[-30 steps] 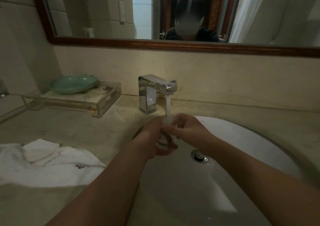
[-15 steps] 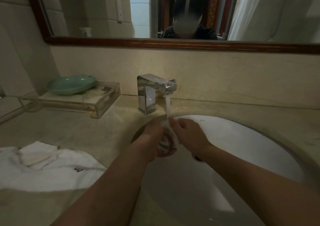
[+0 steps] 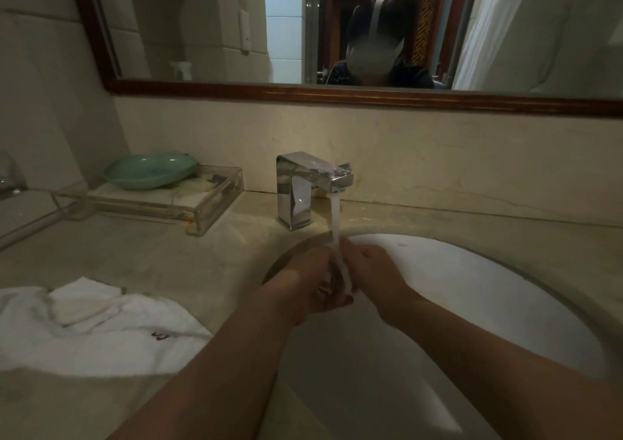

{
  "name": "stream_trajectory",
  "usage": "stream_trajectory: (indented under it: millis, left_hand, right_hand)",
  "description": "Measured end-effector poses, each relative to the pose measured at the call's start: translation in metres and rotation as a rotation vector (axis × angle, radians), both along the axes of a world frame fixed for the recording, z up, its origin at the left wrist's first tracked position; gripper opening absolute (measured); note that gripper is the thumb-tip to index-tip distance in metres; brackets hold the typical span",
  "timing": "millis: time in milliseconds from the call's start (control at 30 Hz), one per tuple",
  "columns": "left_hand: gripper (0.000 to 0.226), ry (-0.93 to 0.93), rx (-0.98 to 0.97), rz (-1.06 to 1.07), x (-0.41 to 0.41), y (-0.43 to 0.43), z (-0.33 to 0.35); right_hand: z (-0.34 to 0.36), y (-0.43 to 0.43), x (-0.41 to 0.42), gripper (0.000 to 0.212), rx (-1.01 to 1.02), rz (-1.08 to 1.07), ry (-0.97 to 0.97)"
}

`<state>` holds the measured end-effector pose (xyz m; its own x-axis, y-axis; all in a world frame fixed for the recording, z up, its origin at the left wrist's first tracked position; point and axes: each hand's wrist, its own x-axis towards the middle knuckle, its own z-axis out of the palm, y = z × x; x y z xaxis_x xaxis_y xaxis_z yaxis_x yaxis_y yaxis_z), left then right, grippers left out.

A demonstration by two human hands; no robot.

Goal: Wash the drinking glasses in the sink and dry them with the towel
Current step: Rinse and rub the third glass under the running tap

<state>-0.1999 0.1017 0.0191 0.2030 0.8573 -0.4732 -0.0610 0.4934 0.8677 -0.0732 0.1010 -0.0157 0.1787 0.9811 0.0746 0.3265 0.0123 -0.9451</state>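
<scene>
Over the sink [image 3: 472,288], left hand [image 3: 303,281] and right hand [image 3: 374,271] still clasp the glass [image 3: 332,283] — under the running tap [image 3: 303,187].

The drinking glass [image 3: 332,283] at frame centre is mostly hidden between the left hand [image 3: 303,284] and right hand [image 3: 374,274], blurred by the running water [image 3: 335,217]. The towel [image 3: 101,331] runs off the left edge.

Counter: a beige marble countertop [image 3: 135,254] is lying in dim light.
Wall: a pale beige stone wall [image 3: 438,156] is rising behind it.
Mirror: a rectangular mirror in a dark wooden frame [image 3: 209,18] is hanging above, reflecting white tiles [image 3: 283,18].
</scene>
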Motion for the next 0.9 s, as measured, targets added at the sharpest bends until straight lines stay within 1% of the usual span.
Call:
stream_trajectory:
  millis: [67, 100, 167, 200, 267, 300, 367, 400, 433, 467, 533, 567, 600, 667, 700, 800, 900]
  left_hand:
    - [0.031, -0.016, -0.029, 0.032, 0.002, -0.002, 0.001]
    - [0.032, -0.014, -0.03, 0.054, 0.002, -0.003, 0.002]
    - [0.024, 0.02, 0.001, 0.045, 0.002, -0.002, 0.0]
    - [0.018, 0.036, 0.019, 0.019, 0.003, -0.002, -0.001]
    - [0.017, 0.063, 0.031, 0.005, 0.002, -0.001, -0.002]
    - [0.018, 0.074, 0.039, 0.019, 0.002, 0.001, -0.004]
    - [0.024, 0.062, 0.069, 0.039, 0.003, 0.003, -0.006]
    - [0.028, 0.053, 0.073, 0.054, 0.003, 0.002, -0.007]
    - [0.029, 0.049, 0.069, 0.065, 0.003, 0.002, -0.007]
    - [0.027, 0.046, 0.063, 0.075, 0.002, 0.002, -0.009]
    - [0.02, 0.036, 0.056, 0.093, 0.002, 0.004, -0.011]
    - [0.018, 0.025, 0.055, 0.098, 0.002, 0.005, -0.012]
    - [0.017, 0.009, 0.052, 0.097, 0.002, 0.006, -0.012]
    - [0.017, -0.028, 0.032, 0.075, 0.004, 0.005, -0.012]
    - [0.019, -0.049, 0.017, 0.069, 0.004, 0.005, -0.012]
    - [0.025, -0.063, 0.0, 0.105, 0.002, 0.007, -0.014]
    - [0.029, -0.059, -0.006, 0.118, -0.001, 0.009, -0.014]
  right_hand:
    - [0.002, 0.005, 0.002, 0.038, -0.062, -0.077, 0.04]
    - [0.002, 0.006, 0.004, 0.038, -0.096, -0.109, 0.039]
    - [0.001, 0.006, 0.002, 0.039, -0.118, -0.138, 0.009]
    - [-0.002, 0.006, 0.001, 0.042, -0.111, -0.139, 0.014]
    - [-0.002, 0.003, -0.005, 0.051, -0.117, -0.099, 0.095]
    - [-0.002, 0.001, -0.008, 0.052, -0.12, -0.063, 0.09]
    - [-0.005, 0.001, -0.01, 0.051, -0.07, -0.035, -0.04]
    - [-0.007, 0.002, -0.01, 0.05, -0.035, -0.053, -0.078]
    - [-0.008, 0.003, -0.009, 0.047, -0.007, -0.081, -0.071]
    - [-0.008, 0.004, -0.01, 0.043, 0.001, -0.097, -0.049]
    - [-0.006, 0.007, -0.008, 0.033, -0.026, -0.16, -0.14]
    - [-0.005, 0.008, -0.006, 0.032, -0.033, -0.2, -0.165]
    - [-0.004, 0.009, -0.004, 0.037, -0.031, -0.227, -0.136]
    - [-0.002, 0.006, -0.004, 0.051, -0.029, -0.2, -0.029]
    - [-0.002, 0.005, -0.006, 0.051, -0.026, -0.172, -0.034]
    - [-0.012, 0.005, -0.013, 0.047, 0.05, -0.133, -0.186]
    - [-0.016, 0.006, -0.017, 0.045, 0.133, -0.16, -0.214]
